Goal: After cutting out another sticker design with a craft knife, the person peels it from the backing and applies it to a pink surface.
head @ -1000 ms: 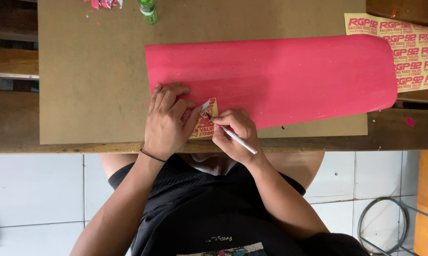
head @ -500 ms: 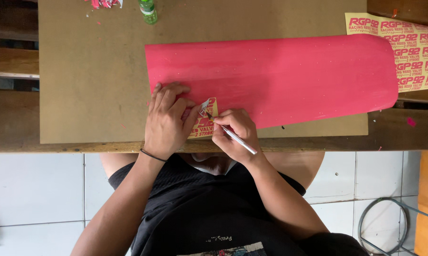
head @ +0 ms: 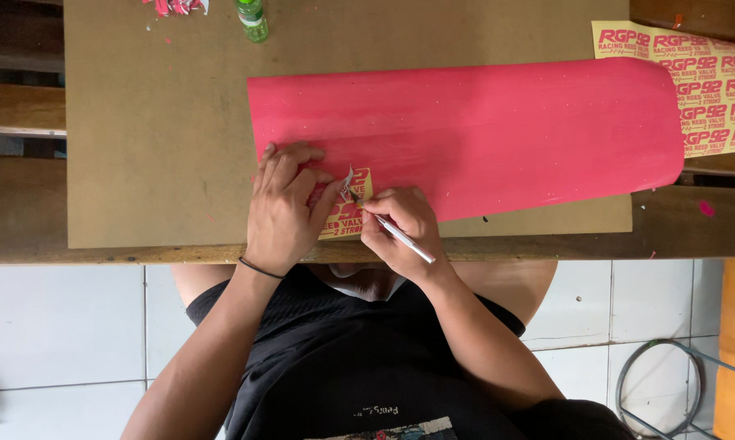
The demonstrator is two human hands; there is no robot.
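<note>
A long red sheet (head: pixel 498 130) lies across a brown board (head: pixel 156 122). At its near left corner sits a small yellow sticker with red print (head: pixel 353 213). My left hand (head: pixel 284 204) presses flat on the red sheet and the sticker's left part. My right hand (head: pixel 400 232) grips a thin white craft knife (head: pixel 400 236), whose tip touches the sticker's upper edge, where a small flap of backing lifts up.
A yellow sheet of printed stickers (head: pixel 701 81) lies at the far right, partly under the red sheet. A green bottle (head: pixel 253 18) and red scraps (head: pixel 174 6) sit at the board's far edge. A wooden bench edge (head: pixel 693 228) runs below; white floor tiles (head: pixel 58 334) beneath.
Hardly any movement. Both hands stay on the sticker; the knife tip has shifted very slightly along the sticker's upper edge.
</note>
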